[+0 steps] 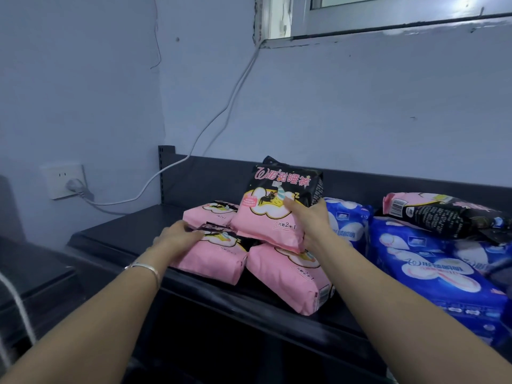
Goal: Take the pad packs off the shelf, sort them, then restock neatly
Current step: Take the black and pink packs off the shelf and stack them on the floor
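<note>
1. My right hand [307, 217] grips the raised pack [274, 209], thumb across its pink front, the other fingers hidden behind its right edge.
2. That pack stands nearly upright above the pink pile, black end up. Its bottom edge is just over the front pack [293, 278]; I cannot tell whether they touch.
3. My left hand [177, 235] rests on the left pack [213, 259], fingers fairly flat over its black end and not closed round it.
4. The left pack lies flat on the shelf [124, 231], just beside the front pack, which juts over the shelf's front edge.
5. A back pack [206, 214] lies flat behind the left one, partly covered by the raised pack.
6. To the right sit the blue packs [432, 273], close against the pink pile.
7. One more pink-and-black pack, the top pack [443, 214], lies across the blue ones, barcode showing at its left end.
8. A bracelet [146, 268] circles my left wrist.
9. On the wall to the left, a socket [63, 180] holds a plug, and its cable [221, 112] climbs towards the window [388, 12].
</note>
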Motion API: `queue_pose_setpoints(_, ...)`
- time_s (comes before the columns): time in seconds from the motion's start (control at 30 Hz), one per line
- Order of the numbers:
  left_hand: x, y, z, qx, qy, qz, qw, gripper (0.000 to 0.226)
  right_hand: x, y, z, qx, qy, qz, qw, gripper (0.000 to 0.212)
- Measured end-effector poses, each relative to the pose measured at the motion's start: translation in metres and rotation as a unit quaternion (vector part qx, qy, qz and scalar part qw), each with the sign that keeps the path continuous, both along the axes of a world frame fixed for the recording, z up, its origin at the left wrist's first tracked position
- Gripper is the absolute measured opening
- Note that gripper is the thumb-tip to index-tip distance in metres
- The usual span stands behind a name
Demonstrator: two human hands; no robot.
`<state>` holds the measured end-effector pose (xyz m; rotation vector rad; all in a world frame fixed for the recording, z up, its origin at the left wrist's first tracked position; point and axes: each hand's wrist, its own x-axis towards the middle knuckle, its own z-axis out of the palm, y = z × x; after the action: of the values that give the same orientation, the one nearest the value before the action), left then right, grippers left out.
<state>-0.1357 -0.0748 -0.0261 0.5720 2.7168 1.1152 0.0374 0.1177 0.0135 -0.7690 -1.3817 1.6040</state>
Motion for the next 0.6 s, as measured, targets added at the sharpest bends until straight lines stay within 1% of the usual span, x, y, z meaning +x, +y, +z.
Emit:
queue_pose_setpoints(0.1, 0.001, -0.002, -0.005, 0.036, -0.051, -0.011, 0.998, 0.080, -0.009, 0.000, -0.010, 0.018, -0.024, -0.007, 1.000, 0.059)
queue_pose_setpoints(0.2, -0.001, -0.005, 0.005, 0.028, -0.116, -0.031, 0.992, 0.087, -0.014, 0.002, -0.015, 0.030, -0.039, -0.019, 0.999, 0.064)
queue_pose_setpoints(0.27, 0.002, -0.004, 0.011, 0.011, -0.146, -0.043, 0.988, 0.082, -0.015, 0.004, -0.014, 0.025, -0.036, -0.021, 0.999, 0.066)
queue_pose_setpoints(0.33, 0.008, -0.001, 0.013, 0.050, -0.177, -0.038, 0.982, 0.073, -0.015, 0.004, -0.014, 0.031, -0.036, -0.030, 0.998, 0.068)
queue_pose_setpoints(0.4, 0.013, 0.003, 0.011, 0.112, -0.195, -0.033, 0.974, 0.065, -0.016, 0.005, -0.013, 0.030, -0.021, -0.039, 0.999, 0.067)
queue_pose_setpoints(0.47, 0.016, 0.006, 0.012, 0.176, -0.175, -0.038, 0.968, 0.062, -0.014, 0.004, -0.010, 0.020, 0.012, -0.047, 0.999, 0.058)
queue_pose_setpoints(0.5, 0.017, 0.006, 0.014, 0.203, -0.134, -0.031, 0.969, 0.064, -0.011, 0.004, -0.007, 0.018, 0.023, -0.055, 0.998, 0.057)
queue_pose_setpoints(0.53, 0.017, 0.006, 0.016, 0.219, -0.076, -0.014, 0.973, 0.069, -0.010, 0.004, -0.005, 0.015, 0.030, -0.064, 0.997, 0.060)
queue_pose_setpoints(0.6, 0.018, 0.003, 0.024, 0.225, 0.035, 0.039, 0.973, 0.081, -0.008, 0.004, -0.001, 0.021, 0.039, -0.081, 0.996, 0.068)
